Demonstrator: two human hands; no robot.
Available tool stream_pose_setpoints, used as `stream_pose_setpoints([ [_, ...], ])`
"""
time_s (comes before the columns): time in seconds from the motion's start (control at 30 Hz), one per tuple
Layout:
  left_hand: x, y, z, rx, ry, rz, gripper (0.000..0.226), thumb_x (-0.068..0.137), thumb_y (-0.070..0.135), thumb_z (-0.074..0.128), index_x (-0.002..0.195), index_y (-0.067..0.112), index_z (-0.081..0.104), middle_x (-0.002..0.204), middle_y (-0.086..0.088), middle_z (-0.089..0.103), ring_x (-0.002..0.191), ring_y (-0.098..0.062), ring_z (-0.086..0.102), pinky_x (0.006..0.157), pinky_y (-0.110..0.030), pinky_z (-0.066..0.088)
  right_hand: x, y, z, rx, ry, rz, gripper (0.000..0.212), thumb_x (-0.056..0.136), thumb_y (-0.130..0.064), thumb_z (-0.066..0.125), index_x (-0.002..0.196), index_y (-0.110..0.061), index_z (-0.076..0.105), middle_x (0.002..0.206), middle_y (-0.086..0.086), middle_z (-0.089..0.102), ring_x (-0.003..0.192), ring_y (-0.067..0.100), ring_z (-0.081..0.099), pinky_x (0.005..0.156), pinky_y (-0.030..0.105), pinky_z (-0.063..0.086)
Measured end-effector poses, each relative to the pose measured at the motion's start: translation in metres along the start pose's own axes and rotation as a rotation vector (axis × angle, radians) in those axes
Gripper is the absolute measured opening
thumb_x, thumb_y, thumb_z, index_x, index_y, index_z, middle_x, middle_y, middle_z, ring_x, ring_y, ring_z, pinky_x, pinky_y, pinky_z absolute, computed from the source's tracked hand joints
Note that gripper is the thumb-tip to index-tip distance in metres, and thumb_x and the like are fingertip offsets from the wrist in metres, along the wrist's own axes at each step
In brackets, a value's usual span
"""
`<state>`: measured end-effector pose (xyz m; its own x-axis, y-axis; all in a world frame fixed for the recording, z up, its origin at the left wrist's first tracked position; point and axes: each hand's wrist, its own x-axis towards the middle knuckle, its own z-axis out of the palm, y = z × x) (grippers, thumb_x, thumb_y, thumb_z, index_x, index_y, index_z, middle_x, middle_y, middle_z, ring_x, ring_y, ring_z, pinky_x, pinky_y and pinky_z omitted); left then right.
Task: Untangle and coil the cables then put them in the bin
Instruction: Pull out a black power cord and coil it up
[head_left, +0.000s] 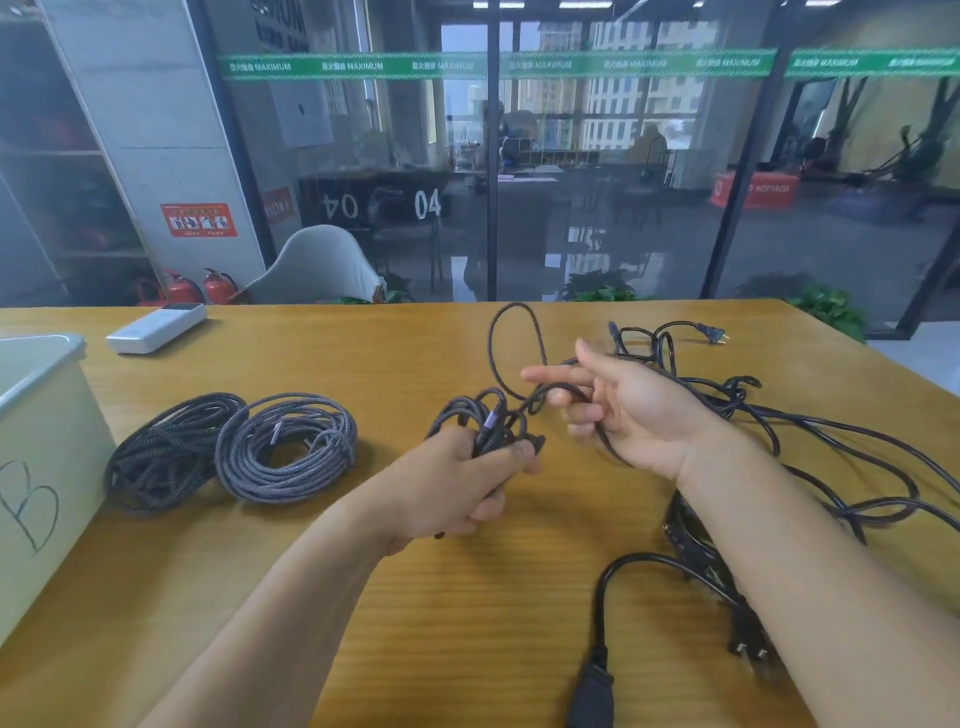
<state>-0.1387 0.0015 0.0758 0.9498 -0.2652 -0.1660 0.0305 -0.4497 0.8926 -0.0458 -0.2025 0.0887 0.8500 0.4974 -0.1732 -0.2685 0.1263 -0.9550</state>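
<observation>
Head view, braided cable (496, 415) gripped in left hand (467, 483), right fingers (566, 397)

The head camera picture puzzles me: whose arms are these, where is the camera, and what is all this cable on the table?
There is no machine here. A person wears a wide-angle camera on the head, looking forward and down, so you see that person's own two bare arms. The left hand grips a small bundle of braided cable, partly wound. The right hand holds the loose length of that same cable, which rises in a loop above the fingers. On the wooden table lie two finished coils at the left, beside a pale bin marked with a letter B. At the right sits a tangle of black power cords with plugs. A white remote-like device lies farther back.
</observation>
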Motion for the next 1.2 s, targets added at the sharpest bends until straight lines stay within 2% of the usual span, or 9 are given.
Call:
stream_pose_setpoints([
  [0.1, 0.004, -0.005, -0.001, -0.023, 0.175, 0.009, 0.049, 0.105, 0.046, 0.052, 0.107, -0.001, 0.063, 0.064, -0.005, 0.041, 0.049, -0.017, 0.034, 0.048, -0.025, 0.031, -0.002, 0.004, 0.016, 0.195, -0.024, 0.007, 0.044, 0.113, -0.028, 0.038, 0.140, 0.002, 0.057, 0.084, 0.002, 0.067, 0.058, 0.007, 0.039, 0.056, 0.020, 0.040],
  [0.27, 0.009, -0.013, -0.010, -0.048, 0.434, 0.014, 0.053, 0.107, 0.043, 0.052, 0.063, 0.014, 0.044, 0.054, -0.001, 0.044, 0.043, -0.015, 0.035, 0.044, -0.022, 0.032, -0.007, 0.019, 0.049, 0.231, -0.100, 0.015, 0.038, 0.112, -0.012, 0.038, 0.146, 0.001, 0.050, 0.108, 0.005, 0.074, 0.069, 0.011, 0.054, 0.069, 0.025, 0.047],
  [0.5, 0.009, -0.013, -0.014, -0.275, 0.505, 0.099, 0.045, 0.108, 0.042, 0.051, 0.073, 0.013, 0.054, 0.061, -0.002, 0.045, 0.053, -0.018, 0.037, 0.052, -0.025, 0.034, -0.015, 0.021, 0.060, -0.030, -0.107, -0.047, 0.030, 0.113, -0.011, 0.038, 0.131, -0.001, 0.060, 0.103, 0.008, 0.076, 0.079, 0.017, 0.061, 0.082, 0.034, 0.049],
  [0.57, 0.008, -0.012, -0.016, -0.311, 0.532, 0.113, 0.049, 0.107, 0.048, 0.051, 0.073, 0.013, 0.050, 0.060, 0.000, 0.046, 0.053, -0.018, 0.039, 0.057, -0.029, 0.035, -0.016, 0.020, 0.057, -0.264, -0.031, -0.093, 0.031, 0.114, -0.017, 0.036, 0.124, -0.007, 0.064, 0.098, 0.004, 0.076, 0.083, 0.018, 0.064, 0.084, 0.037, 0.053],
  [0.7, 0.006, -0.013, -0.026, -0.484, 0.599, 0.119, 0.045, 0.102, 0.058, 0.054, 0.077, 0.021, 0.047, 0.065, 0.002, 0.050, 0.055, -0.017, 0.041, 0.068, -0.038, 0.033, -0.020, 0.020, 0.047, -1.452, 0.247, -0.256, 0.030, 0.113, -0.035, 0.029, 0.108, -0.026, 0.056, 0.097, -0.006, 0.068, 0.090, 0.019, 0.065, 0.080, 0.041, 0.054],
  [0.77, 0.004, -0.015, -0.031, -0.536, 0.638, 0.117, 0.044, 0.101, 0.059, 0.054, 0.077, 0.024, 0.046, 0.066, 0.002, 0.051, 0.056, -0.017, 0.041, 0.073, -0.041, 0.032, -0.021, 0.020, 0.047, -1.648, 0.267, -0.248, 0.032, 0.113, -0.032, 0.028, 0.103, -0.025, 0.058, 0.092, -0.004, 0.066, 0.089, 0.021, 0.062, 0.082, 0.042, 0.052],
  [0.97, 0.005, -0.015, -0.028, -0.478, 0.580, 0.104, 0.056, 0.100, 0.071, 0.044, 0.077, 0.019, 0.047, 0.068, -0.002, 0.050, 0.058, -0.017, 0.042, 0.071, -0.038, 0.035, -0.027, 0.023, 0.069, -1.065, -0.101, -0.382, 0.030, 0.112, -0.028, 0.040, 0.095, -0.025, 0.063, 0.068, -0.009, 0.051, 0.064, 0.010, 0.046, 0.064, 0.030, 0.041],
  [1.07, 0.006, -0.014, -0.019, -0.424, 0.442, 0.081, 0.070, 0.093, 0.080, 0.043, 0.068, 0.015, 0.047, 0.061, -0.006, 0.046, 0.054, -0.019, 0.041, 0.060, -0.031, 0.035, -0.030, 0.031, 0.078, -0.975, -0.189, -0.357, 0.030, 0.111, -0.029, 0.043, 0.088, -0.031, 0.061, 0.066, -0.014, 0.050, 0.063, 0.008, 0.044, 0.062, 0.026, 0.036],
  [1.2, 0.006, -0.012, -0.015, -0.452, 0.390, 0.124, 0.054, 0.098, 0.066, 0.054, 0.075, 0.018, 0.046, 0.066, -0.001, 0.039, 0.048, -0.016, 0.034, 0.042, -0.027, 0.026, -0.029, 0.044, 0.087, -0.972, -0.275, -0.342, 0.028, 0.112, -0.026, 0.042, 0.093, -0.023, 0.062, 0.065, -0.012, 0.048, 0.062, 0.009, 0.041, 0.062, 0.026, 0.037],
])
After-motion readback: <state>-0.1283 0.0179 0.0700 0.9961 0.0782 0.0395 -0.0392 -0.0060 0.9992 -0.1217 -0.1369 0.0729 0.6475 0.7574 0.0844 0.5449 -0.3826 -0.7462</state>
